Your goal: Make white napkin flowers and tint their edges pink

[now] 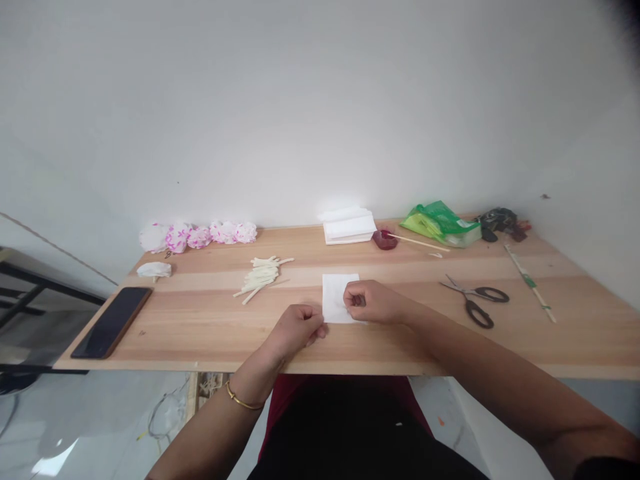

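A small square of white paper [334,300] lies flat on the wooden table near its front edge. My left hand [300,328] is at the paper's lower left corner, its thumb and forefinger pressed together at the edge. Over the right part of the paper is my right hand [373,302], its fingers curled in towards the thumb. Whatever may be between the fingertips of either hand is too small or hidden to make out.
Behind stand folded white paper [349,227], a dark red dish [385,240] with a stick and a green bag [443,223]. Scissors [477,293] lie right; pale twisted strips [261,277], pink-white puffs [197,236], a white bundle [154,269] and a phone [113,322] left, on the table [200,340].
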